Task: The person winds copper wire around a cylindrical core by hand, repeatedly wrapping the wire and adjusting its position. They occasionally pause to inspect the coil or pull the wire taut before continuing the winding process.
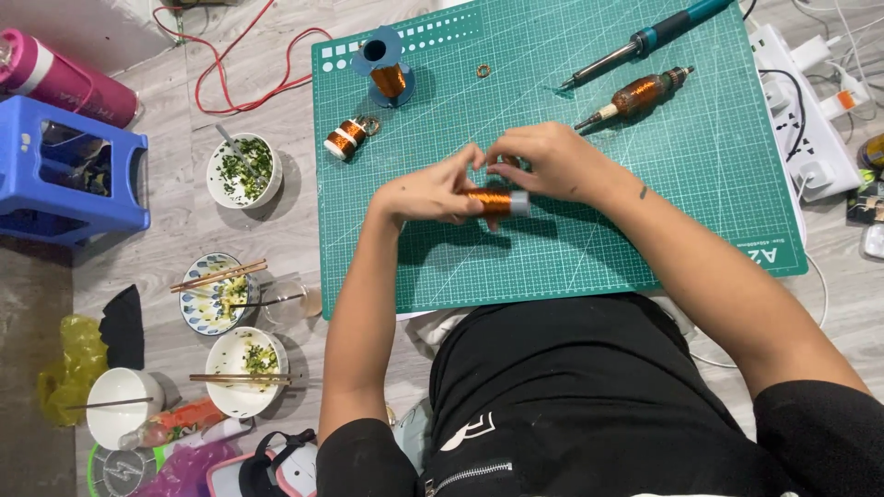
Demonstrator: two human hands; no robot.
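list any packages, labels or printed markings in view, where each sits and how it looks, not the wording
Cutting mat: on the floor under both hands, green rectangle, white grid, white print at its corner.
Bottle: lying bottom left beside a white bowl, clear with an orange-red label.
Round sticker: bottom left edge, grey disc with a lightning mark.

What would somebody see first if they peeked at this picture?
Probably the shiny copper wire coil, held between the left hand and right hand over the middle of the green cutting mat. Next, the white bowls with chopsticks on the floor beside the mat.
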